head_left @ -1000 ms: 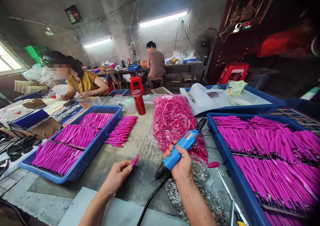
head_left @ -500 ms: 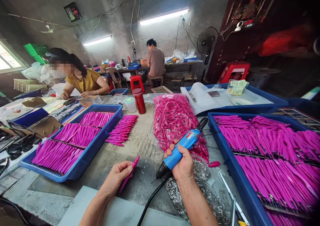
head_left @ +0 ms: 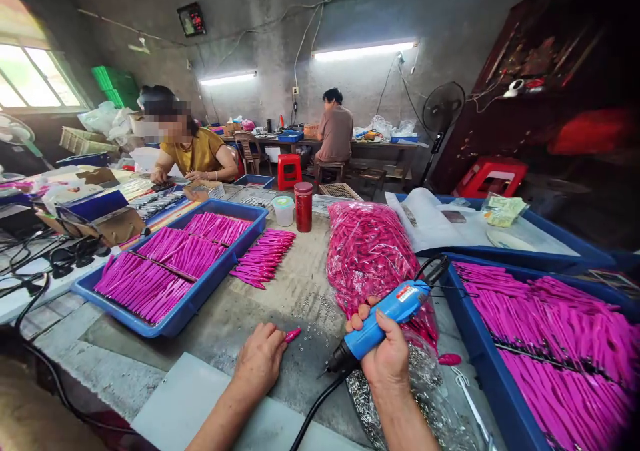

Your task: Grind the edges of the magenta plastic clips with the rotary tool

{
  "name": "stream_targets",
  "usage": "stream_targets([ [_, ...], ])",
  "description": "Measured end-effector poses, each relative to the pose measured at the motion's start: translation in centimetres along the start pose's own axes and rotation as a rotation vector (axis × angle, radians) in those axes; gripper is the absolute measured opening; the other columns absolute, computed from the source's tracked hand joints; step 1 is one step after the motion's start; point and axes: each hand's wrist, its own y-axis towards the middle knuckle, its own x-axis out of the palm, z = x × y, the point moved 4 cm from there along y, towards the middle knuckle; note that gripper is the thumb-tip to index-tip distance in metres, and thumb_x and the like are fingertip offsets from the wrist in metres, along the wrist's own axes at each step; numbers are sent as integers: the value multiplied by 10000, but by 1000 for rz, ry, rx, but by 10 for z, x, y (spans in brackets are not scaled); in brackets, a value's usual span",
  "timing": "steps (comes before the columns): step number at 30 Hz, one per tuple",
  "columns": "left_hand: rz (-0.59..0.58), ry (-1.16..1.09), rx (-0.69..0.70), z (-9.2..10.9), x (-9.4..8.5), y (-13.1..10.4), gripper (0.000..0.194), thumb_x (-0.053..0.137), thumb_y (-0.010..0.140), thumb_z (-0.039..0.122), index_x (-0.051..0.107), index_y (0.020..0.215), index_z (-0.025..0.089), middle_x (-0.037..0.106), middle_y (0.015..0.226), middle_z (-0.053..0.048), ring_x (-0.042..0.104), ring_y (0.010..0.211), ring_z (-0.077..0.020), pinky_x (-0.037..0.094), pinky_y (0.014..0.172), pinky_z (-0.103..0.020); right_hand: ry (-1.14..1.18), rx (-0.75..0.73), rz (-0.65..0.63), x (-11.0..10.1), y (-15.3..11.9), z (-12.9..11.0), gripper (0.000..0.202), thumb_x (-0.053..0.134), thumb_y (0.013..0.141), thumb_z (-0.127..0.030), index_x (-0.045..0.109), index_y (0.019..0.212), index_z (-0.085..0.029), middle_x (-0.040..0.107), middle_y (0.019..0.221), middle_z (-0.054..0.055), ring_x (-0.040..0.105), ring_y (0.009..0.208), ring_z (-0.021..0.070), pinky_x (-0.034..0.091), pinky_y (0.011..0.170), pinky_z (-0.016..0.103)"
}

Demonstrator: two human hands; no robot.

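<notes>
My left hand (head_left: 261,359) is closed around a pink piece (head_left: 293,335), low over the dark mat; only the pointed tip shows past the fingers. My right hand (head_left: 384,351) grips a blue electric screwdriver (head_left: 387,314), its black nose and thin bit pointing down and left. Small metal nuts (head_left: 313,318) lie scattered between the hands. Behind the screwdriver stands a clear bag of pink pieces (head_left: 370,251). A bag of metal parts (head_left: 367,398) lies partly under my right forearm. Pink pieces in a row (head_left: 264,256) rest beside the left tray.
Blue trays of long magenta pieces stand at left (head_left: 170,328) and right (head_left: 467,331). A red canister (head_left: 303,208) and a lidded cup (head_left: 283,211) are farther back. One co-worker (head_left: 197,151) sits at the left, another (head_left: 336,131) at the back bench.
My view has swung left, shifting the scene rightward. My left hand has turned palm down and lowered the pink piece, covering most of it. My right hand still holds the screwdriver.
</notes>
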Motion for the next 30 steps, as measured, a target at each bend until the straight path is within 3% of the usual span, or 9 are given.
stream_targets([
  [8, -118, -64, -133, 2, 4, 1, 210, 439, 862, 223, 619, 755, 210, 616, 855, -40, 535, 856, -198, 401, 694, -286, -199, -134, -97, 35, -19, 2, 320, 663, 567, -315, 525, 842, -229, 528, 625, -39, 488, 494, 121, 397, 503, 277],
  [12, -134, -96, -156, 4, 1, 0, 211, 431, 865, 208, 616, 764, 212, 609, 868, -33, 525, 878, -196, 389, 712, -289, -293, -239, -204, 65, -16, 7, 330, 646, 595, -319, 507, 875, -216, 522, 626, -46, 504, 489, 121, 398, 497, 273],
  [16, -152, -96, -168, 7, -2, -1, 222, 416, 876, 210, 613, 775, 210, 606, 874, -29, 522, 879, -195, 390, 728, -299, -351, -268, -225, 84, -9, 21, 367, 660, 570, -325, 493, 870, -195, 532, 623, -45, 513, 463, 128, 394, 470, 272],
  [30, -183, -114, -159, 7, 0, 0, 207, 411, 877, 191, 599, 793, 210, 598, 872, -17, 516, 872, -186, 384, 707, -304, -462, -317, -255, 87, 10, 51, 348, 694, 582, -313, 521, 846, -166, 559, 632, -35, 527, 453, 121, 414, 477, 266],
])
